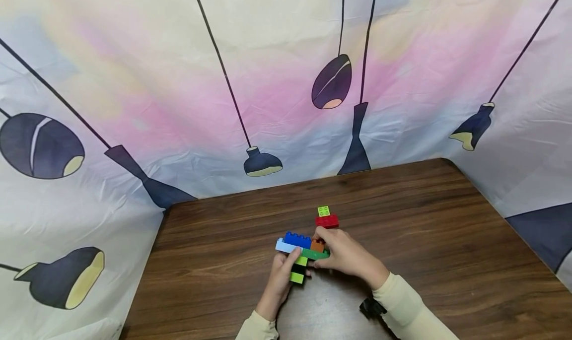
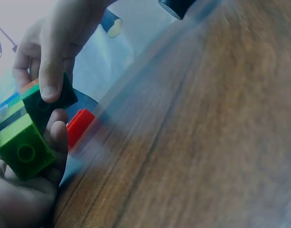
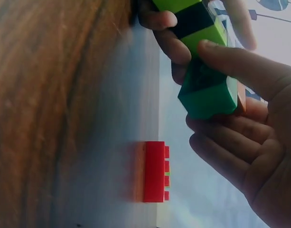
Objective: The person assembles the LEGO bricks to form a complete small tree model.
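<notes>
Both hands hold up a toy brick assembly above the table. A light blue brick (image 1: 285,245) and a green brick (image 1: 315,254) form its long row. On top sit a dark blue brick (image 1: 298,239) and an orange brick (image 1: 317,246). Below hangs a column of lime and black bricks, its lowest a lime brick (image 2: 25,148). The left hand (image 1: 279,275) grips the assembly, thumb against the row's near side. The right hand (image 1: 347,253) pinches the end with the orange and green bricks; in the right wrist view its thumb presses under the green brick (image 3: 209,97).
Beyond the right hand, a red brick (image 1: 327,221) lies on the wooden table (image 1: 214,250), a small lime brick (image 1: 323,211) just behind it. A black object (image 1: 372,308) is at the right sleeve. Printed fabric (image 1: 286,82) hangs behind the table.
</notes>
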The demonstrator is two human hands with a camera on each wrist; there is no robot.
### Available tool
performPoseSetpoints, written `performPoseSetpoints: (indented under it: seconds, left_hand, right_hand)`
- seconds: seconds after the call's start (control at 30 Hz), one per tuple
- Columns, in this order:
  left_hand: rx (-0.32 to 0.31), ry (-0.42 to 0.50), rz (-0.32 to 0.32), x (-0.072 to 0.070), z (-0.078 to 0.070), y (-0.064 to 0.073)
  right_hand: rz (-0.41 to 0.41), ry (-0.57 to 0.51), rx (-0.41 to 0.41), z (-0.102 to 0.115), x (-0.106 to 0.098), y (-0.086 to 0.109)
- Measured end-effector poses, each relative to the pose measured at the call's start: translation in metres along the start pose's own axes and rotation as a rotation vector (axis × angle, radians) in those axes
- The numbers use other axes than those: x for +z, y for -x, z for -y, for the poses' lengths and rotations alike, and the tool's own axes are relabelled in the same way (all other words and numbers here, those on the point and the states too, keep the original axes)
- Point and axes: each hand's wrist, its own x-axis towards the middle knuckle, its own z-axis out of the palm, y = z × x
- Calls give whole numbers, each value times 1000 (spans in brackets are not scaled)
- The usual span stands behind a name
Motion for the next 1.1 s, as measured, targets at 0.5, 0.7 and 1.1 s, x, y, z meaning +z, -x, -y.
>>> performPoseSetpoints:
  seconds: [0.5,0.7,1.1]
  left_hand:
    - [30,95,-70,3,1,-1]
    - [28,70,-65,2,1,0]
    - [-16,40,-43,2,0,1]
  right_hand:
    - [-54,-71,39,-15,-20,2]
    - [-126,99,121,-33,-27,3]
    - [-9,222,152,-41,-16,3]
